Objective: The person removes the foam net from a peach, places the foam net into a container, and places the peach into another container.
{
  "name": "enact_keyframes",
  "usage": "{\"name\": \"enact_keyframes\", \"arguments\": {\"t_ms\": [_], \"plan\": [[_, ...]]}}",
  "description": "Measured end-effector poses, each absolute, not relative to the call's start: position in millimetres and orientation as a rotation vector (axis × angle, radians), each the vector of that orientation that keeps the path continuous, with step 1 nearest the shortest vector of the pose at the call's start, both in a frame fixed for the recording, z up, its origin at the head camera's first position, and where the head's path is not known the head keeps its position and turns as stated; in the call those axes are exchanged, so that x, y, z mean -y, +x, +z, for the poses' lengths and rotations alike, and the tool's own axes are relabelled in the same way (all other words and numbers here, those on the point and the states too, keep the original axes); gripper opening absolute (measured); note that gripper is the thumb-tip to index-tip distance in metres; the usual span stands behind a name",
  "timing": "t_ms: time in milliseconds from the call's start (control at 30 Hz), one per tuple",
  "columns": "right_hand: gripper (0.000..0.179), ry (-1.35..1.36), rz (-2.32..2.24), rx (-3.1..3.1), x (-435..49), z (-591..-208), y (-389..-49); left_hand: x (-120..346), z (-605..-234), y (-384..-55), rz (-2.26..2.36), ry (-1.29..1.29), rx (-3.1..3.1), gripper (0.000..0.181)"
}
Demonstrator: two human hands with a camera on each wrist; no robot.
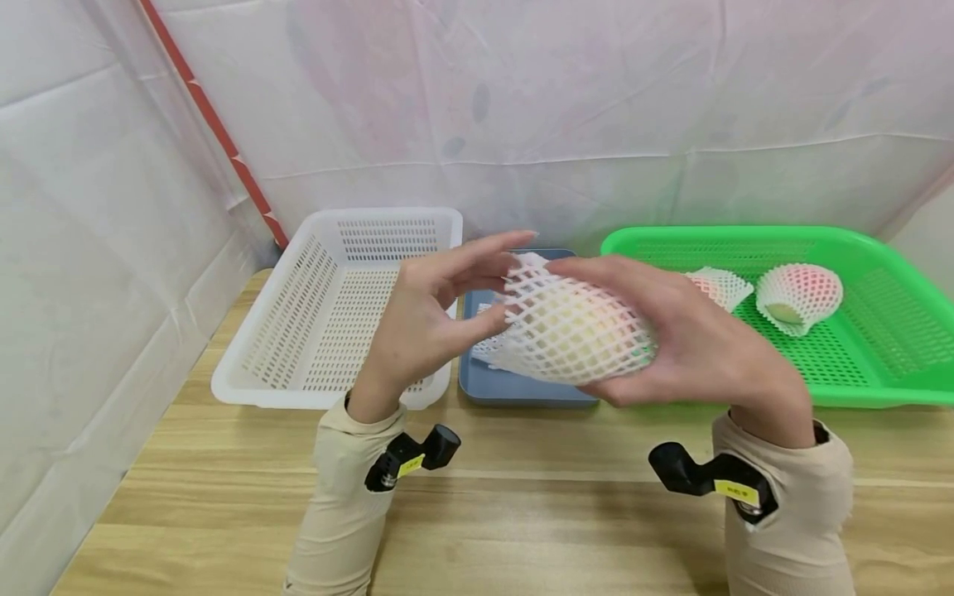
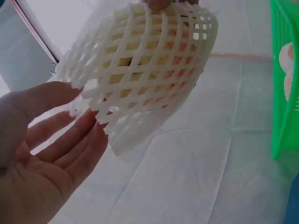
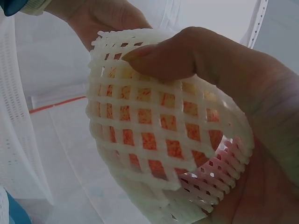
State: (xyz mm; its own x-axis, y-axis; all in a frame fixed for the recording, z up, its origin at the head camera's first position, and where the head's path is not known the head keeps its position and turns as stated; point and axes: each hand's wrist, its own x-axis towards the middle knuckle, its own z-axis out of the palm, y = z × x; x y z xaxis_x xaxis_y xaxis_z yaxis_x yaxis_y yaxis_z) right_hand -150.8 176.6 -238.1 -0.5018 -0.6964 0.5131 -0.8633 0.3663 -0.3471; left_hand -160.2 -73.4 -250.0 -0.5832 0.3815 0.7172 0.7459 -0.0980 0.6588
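In front of me, my right hand (image 1: pixel 671 331) grips a red-and-yellow apple (image 3: pixel 149 140) wrapped in a white foam net (image 1: pixel 574 331). The right thumb presses on the net's upper side in the right wrist view. My left hand (image 1: pixel 425 310) is at the net's other end. Its thumb and fingers (image 2: pixel 86 130) pinch the loose net edge in the left wrist view. The apple shows through the mesh and is held above a blue-grey tray (image 1: pixel 522 391), where another piece of white foam net (image 1: pixel 484 352) lies partly hidden.
A white perforated basket (image 1: pixel 257 372) stands at the left. To the right, a green basket (image 1: pixel 857 397) contains two net-wrapped fruits, one netted fruit (image 1: pixel 801 294) in plain sight and another netted fruit (image 1: pixel 719 288) partly behind my right hand. A pale cloth hangs behind the wooden table (image 1: pixel 537 497).
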Motion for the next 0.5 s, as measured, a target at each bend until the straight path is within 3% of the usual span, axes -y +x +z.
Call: {"name": "enact_keyframes", "arguments": {"t_ms": [100,300,500], "plan": [[0.102,1.370,0.861,2.335,-176.8,-238.1,-150.9,72.4,-250.2,-159.8,-1.881,-1.185,1.868,0.042],[0.101,1.350,0.883,2.325,-177.0,-238.3,-151.0,74.1,-252.3,-160.3,-1.908,-1.176,1.957,0.020],[0.100,1.354,0.897,2.324,-177.4,-237.8,-151.5,80.4,-251.4,-163.2,-1.831,-1.345,2.235,0.050]]}}
